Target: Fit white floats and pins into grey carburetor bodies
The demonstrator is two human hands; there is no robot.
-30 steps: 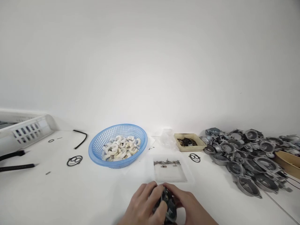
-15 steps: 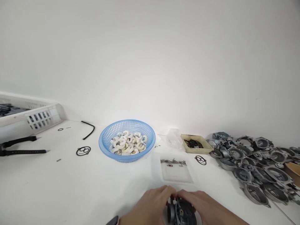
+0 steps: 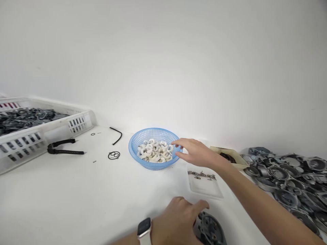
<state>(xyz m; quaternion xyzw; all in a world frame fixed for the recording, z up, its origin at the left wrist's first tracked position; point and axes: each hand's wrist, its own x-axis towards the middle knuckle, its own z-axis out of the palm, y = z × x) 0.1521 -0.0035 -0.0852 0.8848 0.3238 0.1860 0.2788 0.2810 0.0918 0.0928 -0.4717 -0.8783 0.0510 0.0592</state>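
Part (image 3: pixel 212 228) now in L hand (image 3: pixel 180 217) alone, held down front; R hand's (image 3: pixel 196 152) gone fwd to bskt (image 3: pixel 133 152), fingers loosely open, tips by white rings (image 3: pixel 153 153). Prog: part's in hand, no ring visibly lifted yet; part's half-covered, can't tell how complete.

Right hand (image 3: pixel 193 151) at blue basket (image 3: pixel 156 166) | left hand (image 3: pixel 178 219) on dark part (image 3: pixel 211 229)

The round, dark gray metal housing (image 3: pixel 211 228), its visible face marked with holes, lies on the near side of the white table (image 3: pixel 84 200), partly hidden. Glossy white and cream C-shaped pieces (image 3: pixel 153 153) lie heaped loosely inside the round blue mesh basket (image 3: pixel 130 149), near the table's far edge.
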